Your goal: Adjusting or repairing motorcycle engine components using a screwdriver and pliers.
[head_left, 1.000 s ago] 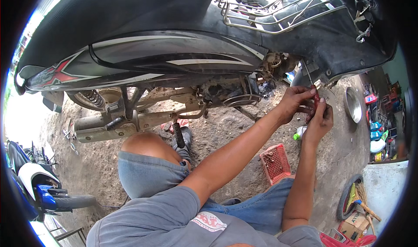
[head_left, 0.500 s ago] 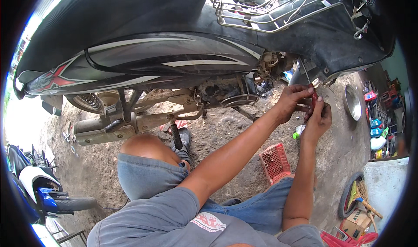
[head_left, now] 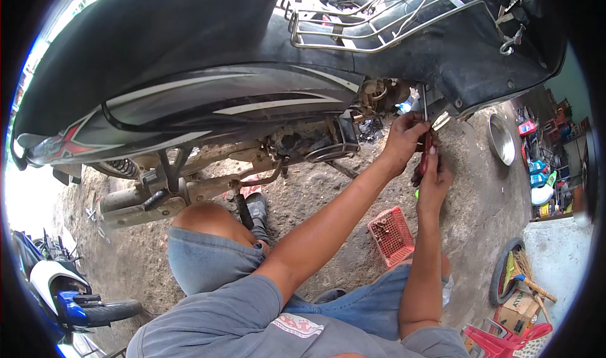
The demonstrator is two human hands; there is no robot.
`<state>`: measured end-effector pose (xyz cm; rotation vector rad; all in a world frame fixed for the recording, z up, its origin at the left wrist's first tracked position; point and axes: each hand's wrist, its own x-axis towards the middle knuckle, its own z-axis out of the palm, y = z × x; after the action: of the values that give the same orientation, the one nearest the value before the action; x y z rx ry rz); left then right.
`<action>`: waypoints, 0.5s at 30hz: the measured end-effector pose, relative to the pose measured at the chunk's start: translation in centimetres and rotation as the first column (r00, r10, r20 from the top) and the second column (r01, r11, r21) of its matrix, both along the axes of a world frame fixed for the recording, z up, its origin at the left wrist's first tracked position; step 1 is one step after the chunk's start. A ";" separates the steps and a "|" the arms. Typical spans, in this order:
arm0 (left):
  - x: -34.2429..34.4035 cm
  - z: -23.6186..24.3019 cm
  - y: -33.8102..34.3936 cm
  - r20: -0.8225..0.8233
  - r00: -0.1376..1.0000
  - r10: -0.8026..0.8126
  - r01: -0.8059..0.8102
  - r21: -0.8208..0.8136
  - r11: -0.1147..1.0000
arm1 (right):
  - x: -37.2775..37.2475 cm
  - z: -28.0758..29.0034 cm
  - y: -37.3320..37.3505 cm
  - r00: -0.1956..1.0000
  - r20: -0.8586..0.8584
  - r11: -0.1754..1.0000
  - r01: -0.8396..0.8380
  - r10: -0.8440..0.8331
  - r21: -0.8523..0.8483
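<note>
My left hand [head_left: 406,141] and my right hand [head_left: 435,182] are together below the front of a black motorcycle [head_left: 243,96]. Both close around a screwdriver [head_left: 427,144] with a red handle, the left near the top of the handle and the right lower down. Its metal shaft points up to the gap under the black front fairing [head_left: 486,64], close to the dirty engine parts [head_left: 379,93]. The fairing hides or nearly hides the tip. Something pale and shiny [head_left: 443,121] shows beside the shaft.
A red plastic basket [head_left: 392,238] with small metal parts stands on the rough ground by my legs. A metal basin [head_left: 502,140] lies to the right, near several bottles [head_left: 538,180]. A tire [head_left: 502,276], a broom and a carton [head_left: 519,310] sit lower right; another motorcycle [head_left: 60,282] is at left.
Both hands and the screwdriver have shifted left in the picture, and the shaft stands more upright. The whole view has moved slightly too. The grip stays on the screwdriver.
</note>
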<state>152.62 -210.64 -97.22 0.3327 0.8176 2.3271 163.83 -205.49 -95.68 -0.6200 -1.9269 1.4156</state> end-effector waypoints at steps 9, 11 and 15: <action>1.2 -2.8 -2.3 -0.086 0.992 0.096 -0.113 -0.222 0.969 | 1.0 -1.6 -3.0 0.981 0.185 0.997 0.045 -0.055 0.057; 1.8 -1.8 -3.3 -0.079 0.991 0.112 -0.130 -0.281 0.951 | 1.2 -1.5 -3.9 0.979 0.203 0.994 0.013 -0.034 0.105; 2.4 1.0 -5.3 -0.187 0.971 0.150 -0.214 -0.393 0.895 | 1.3 -1.6 -5.4 0.974 0.215 0.997 0.069 -0.075 0.033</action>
<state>154.98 -215.99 -96.18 0.2582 1.4405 2.2398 165.10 -210.94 -97.25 -0.8534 -2.0632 1.3223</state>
